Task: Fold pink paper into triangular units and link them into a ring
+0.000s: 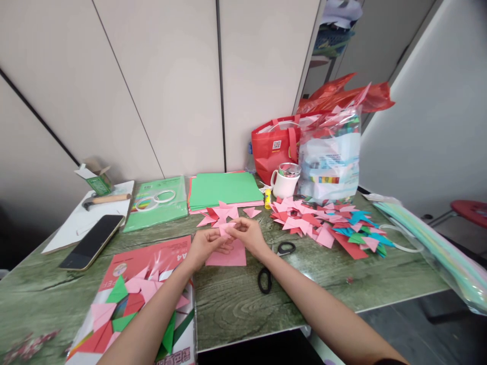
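Between the fingertips of both hands is a small folded piece of pink paper [225,229]. My left hand [210,245] grips its left side, and my right hand [247,234] pinches it from the right. Below them, a flat pink sheet [232,257] lies on the table, partly covered by my fingers. Several pink and red folded pieces [216,214] lie just beyond my hands. Black-handled scissors [265,280] rest under my right forearm, which hides part of them.
Folded paper pieces [304,218] are heaped at the right, before a white mug [285,182] and a red bag [270,152]. Green sheets [224,188] lie at the back. A phone [93,242], a hammer [108,199] and an A4 paper pack [152,252] are at left.
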Demonstrator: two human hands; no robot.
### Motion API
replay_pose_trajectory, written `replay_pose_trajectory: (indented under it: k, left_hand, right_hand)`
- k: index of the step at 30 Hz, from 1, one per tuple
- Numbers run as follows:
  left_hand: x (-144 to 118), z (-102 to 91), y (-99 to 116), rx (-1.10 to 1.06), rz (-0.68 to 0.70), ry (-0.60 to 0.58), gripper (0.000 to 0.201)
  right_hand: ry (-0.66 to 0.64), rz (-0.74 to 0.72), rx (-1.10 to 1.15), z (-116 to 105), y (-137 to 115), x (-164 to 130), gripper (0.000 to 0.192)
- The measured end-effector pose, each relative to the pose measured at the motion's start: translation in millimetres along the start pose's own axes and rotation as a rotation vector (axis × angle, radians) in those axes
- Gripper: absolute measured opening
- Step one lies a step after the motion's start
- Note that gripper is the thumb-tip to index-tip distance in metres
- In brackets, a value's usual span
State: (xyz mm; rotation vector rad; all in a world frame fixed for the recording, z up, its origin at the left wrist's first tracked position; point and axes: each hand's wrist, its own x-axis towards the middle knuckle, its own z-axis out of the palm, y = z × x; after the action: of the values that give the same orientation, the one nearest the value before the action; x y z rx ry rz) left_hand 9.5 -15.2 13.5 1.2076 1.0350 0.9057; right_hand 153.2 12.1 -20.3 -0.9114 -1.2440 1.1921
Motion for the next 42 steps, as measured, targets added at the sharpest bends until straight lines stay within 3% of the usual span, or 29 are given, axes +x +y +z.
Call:
replay_pose_trajectory:
  k: [8, 16, 26, 36, 42]
  left_hand:
    - [0.5, -2.1, -2.5, -0.037, -0.018, -0.033, 0.029]
    - [3.4, -1.5, -9.0, 0.004, -0.037, 0.041, 0.028]
    - [2.0, -4.1, -4.4, 0.007, 0.029, 0.060, 0.025]
    - [1.5, -2.7, -1.3, 0.047, 0.084, 0.073, 0.026]
    - [1.5, -2.7, -0.6, 0.018, 0.073, 0.060, 0.028]
  right_hand:
    - [-0.010, -0.003, -0.020, 0.6, -1.4, -0.7, 0.024]
    - [-0.025, -0.064, -0.127, 0.9, -2.0, -2.1, 0.023]
    - [-0.122, 0.080, 0.131, -1.6, -6.0, 0.5, 0.034]
    - [-0.057, -0.004, 0.080, -4.3, -6.6, 2.4, 0.021]
    - [-0.062, 0.068, 0.148, -5.1, -11.4, 2.7, 0.022]
